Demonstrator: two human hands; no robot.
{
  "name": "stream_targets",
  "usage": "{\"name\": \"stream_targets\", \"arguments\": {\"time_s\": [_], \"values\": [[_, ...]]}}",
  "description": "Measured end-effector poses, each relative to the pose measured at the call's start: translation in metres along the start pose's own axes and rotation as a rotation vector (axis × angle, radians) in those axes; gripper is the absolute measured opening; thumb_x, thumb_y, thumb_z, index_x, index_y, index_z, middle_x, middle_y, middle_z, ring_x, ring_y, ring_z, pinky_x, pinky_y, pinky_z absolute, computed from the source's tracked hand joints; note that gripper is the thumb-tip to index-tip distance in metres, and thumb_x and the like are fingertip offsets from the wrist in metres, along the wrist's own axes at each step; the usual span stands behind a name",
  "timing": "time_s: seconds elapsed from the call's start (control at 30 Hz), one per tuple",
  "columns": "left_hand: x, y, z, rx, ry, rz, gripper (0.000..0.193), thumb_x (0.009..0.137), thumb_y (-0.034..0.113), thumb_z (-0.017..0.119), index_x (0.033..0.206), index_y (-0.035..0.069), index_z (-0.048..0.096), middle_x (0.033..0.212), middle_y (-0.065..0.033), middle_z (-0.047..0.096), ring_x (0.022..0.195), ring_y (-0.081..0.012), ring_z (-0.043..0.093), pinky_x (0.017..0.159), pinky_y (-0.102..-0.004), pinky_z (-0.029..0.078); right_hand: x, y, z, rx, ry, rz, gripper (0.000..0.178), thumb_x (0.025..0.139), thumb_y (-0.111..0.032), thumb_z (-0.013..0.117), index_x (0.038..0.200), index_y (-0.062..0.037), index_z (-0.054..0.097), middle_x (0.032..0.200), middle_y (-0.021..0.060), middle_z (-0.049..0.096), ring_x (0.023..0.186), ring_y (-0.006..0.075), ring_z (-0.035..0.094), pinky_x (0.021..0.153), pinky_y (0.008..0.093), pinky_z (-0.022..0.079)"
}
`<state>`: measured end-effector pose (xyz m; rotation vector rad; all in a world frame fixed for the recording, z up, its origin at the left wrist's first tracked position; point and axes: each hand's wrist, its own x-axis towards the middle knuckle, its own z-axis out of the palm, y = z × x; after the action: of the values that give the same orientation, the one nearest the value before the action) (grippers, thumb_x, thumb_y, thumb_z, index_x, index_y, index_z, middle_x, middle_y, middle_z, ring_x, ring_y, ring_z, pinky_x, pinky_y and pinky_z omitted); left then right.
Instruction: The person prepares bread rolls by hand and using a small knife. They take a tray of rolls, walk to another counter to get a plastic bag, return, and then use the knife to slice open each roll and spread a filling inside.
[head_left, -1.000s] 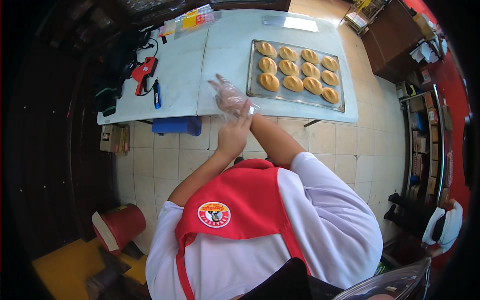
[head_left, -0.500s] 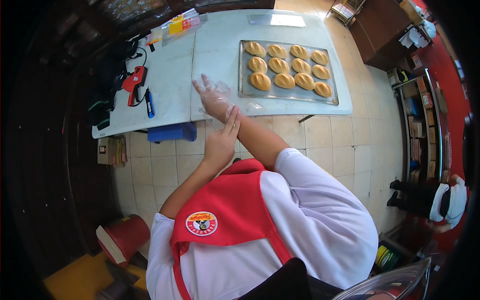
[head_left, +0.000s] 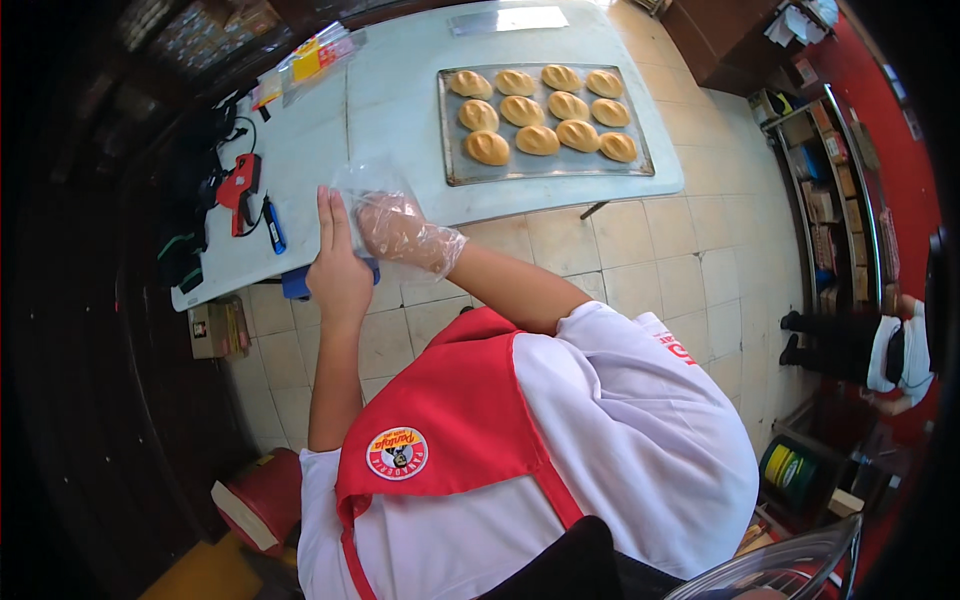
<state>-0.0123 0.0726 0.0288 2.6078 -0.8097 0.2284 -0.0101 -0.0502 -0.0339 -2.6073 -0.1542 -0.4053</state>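
Observation:
My right hand point(head_left: 392, 228) wears a thin clear plastic glove that reaches the wrist. Its fingers are curled in, shut on a loose clear plastic glove point(head_left: 372, 178) that stands up past the knuckles; the film is see-through and its outline is hard to trace. Bare and upright beside it is my left hand point(head_left: 338, 255), with fingers stretched out and close together, right against the film. Both hands are over the front edge of the white table point(head_left: 390, 90). To their right on it, a metal baking tray point(head_left: 545, 172) carries several golden bread rolls point(head_left: 537, 140) in rows.
On the table's left lie a red label gun point(head_left: 238, 195), a blue cutter knife point(head_left: 274, 226) and printed plastic bags point(head_left: 315, 60). A blue bin point(head_left: 297, 282) is under the table. A stocked shelf rack point(head_left: 835, 200) and another person point(head_left: 880, 350) are at the right.
My left hand has left the right wrist and moved left, fingers now pointing up. The gloved right hand has turned and curled, holding clear film. The view has shifted, so the table sits further left.

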Motion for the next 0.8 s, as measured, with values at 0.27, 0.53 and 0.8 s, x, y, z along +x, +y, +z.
{"name": "stream_targets", "arguments": {"time_s": [0.27,0.53,0.8], "values": [[0.017,-0.036,-0.010,-0.057,0.142,-0.043,0.068,0.076,-0.007,0.041,0.142,0.009,0.036,0.149,-0.0062,0.033,0.127,-0.0237,0.045,0.094,-0.0315,0.044,-0.052,0.011,-0.077,0.347,0.119,-0.354,0.033,0.078,-0.011,0.065,0.109,-0.0041,0.059,0.104,0.0137,0.063,0.097,0.0316,0.061,0.082,0.0415,0.050],[-0.025,-0.079,-0.054,-0.134,0.190,-0.294,0.062,0.077,-0.008,0.041,0.138,0.007,0.043,0.143,-0.0142,0.042,0.130,-0.0274,0.042,0.097,-0.0296,0.038,-0.198,0.248,-0.157,-0.173,0.075,0.331,0.030,0.077,-0.002,0.053,0.106,-0.0052,0.061,0.106,0.0141,0.063,0.101,0.0333,0.060,0.083,0.0423,0.049],[-0.052,-0.020,0.013,0.047,0.141,-0.544,0.071,0.075,-0.010,0.040,0.143,0.012,0.036,0.145,-0.0142,0.037,0.133,-0.0294,0.038,0.104,-0.0341,0.034,-0.203,0.371,-0.211,-0.226,0.356,0.503,0.052,0.076,-0.025,0.071,0.123,-0.0070,0.055,0.116,0.0242,0.059,0.110,0.0363,0.056,0.093,0.0414,0.047]]}}
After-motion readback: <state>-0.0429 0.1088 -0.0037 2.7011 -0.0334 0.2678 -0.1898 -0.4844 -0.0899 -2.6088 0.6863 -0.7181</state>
